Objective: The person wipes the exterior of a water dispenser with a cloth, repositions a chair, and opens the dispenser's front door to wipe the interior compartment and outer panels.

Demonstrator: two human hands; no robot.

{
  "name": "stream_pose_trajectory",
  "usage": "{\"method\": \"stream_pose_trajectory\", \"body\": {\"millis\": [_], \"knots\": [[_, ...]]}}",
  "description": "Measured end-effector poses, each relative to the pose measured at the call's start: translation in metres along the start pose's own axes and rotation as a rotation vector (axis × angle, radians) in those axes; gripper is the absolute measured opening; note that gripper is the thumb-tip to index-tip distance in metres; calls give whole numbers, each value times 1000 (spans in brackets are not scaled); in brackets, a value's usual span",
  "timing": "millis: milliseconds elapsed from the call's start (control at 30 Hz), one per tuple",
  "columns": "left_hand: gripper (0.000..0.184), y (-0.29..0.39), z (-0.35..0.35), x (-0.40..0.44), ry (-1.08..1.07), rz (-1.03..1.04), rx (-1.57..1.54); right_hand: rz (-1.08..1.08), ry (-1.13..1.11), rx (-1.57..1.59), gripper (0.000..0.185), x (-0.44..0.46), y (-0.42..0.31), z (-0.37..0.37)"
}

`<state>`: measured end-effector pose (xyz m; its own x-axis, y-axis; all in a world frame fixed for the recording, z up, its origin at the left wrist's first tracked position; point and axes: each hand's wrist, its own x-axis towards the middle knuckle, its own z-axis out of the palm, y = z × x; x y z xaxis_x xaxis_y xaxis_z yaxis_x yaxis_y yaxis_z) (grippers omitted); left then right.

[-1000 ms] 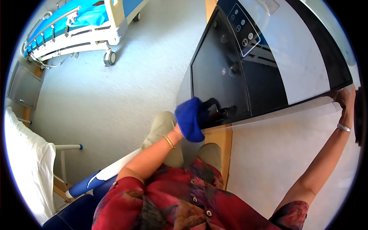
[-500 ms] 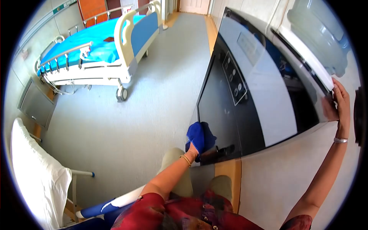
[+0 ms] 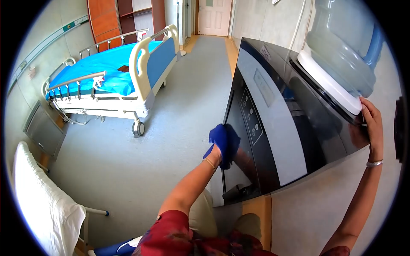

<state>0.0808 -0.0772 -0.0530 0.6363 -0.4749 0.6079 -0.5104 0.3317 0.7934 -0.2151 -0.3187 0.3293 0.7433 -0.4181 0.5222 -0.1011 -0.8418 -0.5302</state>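
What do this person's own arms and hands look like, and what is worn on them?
The sleeves are short and red with darker patches. The left hand, mostly hidden, has a thin gold-coloured bangle at its wrist; the right hand, ungloved, has a wider silver-coloured bracelet.

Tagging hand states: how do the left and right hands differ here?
The left hand is largely covered by a blue cloth; the right hand is uncovered.
The left hand is at the front of the black dispenser; the right hand is at its top edge.
The left wrist wears a gold-coloured bracelet, the right a silver-coloured band.
Shared: both are at the dispenser.
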Motion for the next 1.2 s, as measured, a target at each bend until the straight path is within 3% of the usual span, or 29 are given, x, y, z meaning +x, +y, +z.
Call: {"method": "stream_pose_trajectory", "body": {"millis": [67,100,167,200,267,300,400,467,600,733,933,1067,1133,1200], "knots": [[23,117,5,26,77,-362,-19,-49,5,22,28,-2,-9,4],[23,116,4,30,76,-358,-5,-51,10,35,28,-3,-9,6],[29,113,5,37,60,-483,-925,-74,48,84,28,-3,-10,9],[29,112,10,38,63,-478,-910,-78,51,100,28,-3,-10,10],[41,119,17,37,100,-321,-558,-107,73,109,28,-3,-8,12],[47,194,15,37,51,-536,-766,-104,78,132,28,-4,-10,13],[34,150,16,34,32,-159,-55,-103,87,108,28,-6,-16,16],[25,145,14,33,-17,-21,123,-226,174,125,29,-7,-14,19],[23,146,9,30,-8,-156,48,-297,277,87,29,-11,-19,24],[21,145,12,16,20,-239,-12,-313,203,39,29,-16,-21,22],[20,140,22,14,127,-230,-109,-422,168,-29,30,-14,-6,19],[19,142,30,14,247,-179,-228,-384,154,-108,34,-11,8,15],[24,153,31,11,253,245,970,-367,157,-209,35,-13,11,12],[25,116,32,2,207,182,650,-229,192,-266,35,-13,12,11]]}}
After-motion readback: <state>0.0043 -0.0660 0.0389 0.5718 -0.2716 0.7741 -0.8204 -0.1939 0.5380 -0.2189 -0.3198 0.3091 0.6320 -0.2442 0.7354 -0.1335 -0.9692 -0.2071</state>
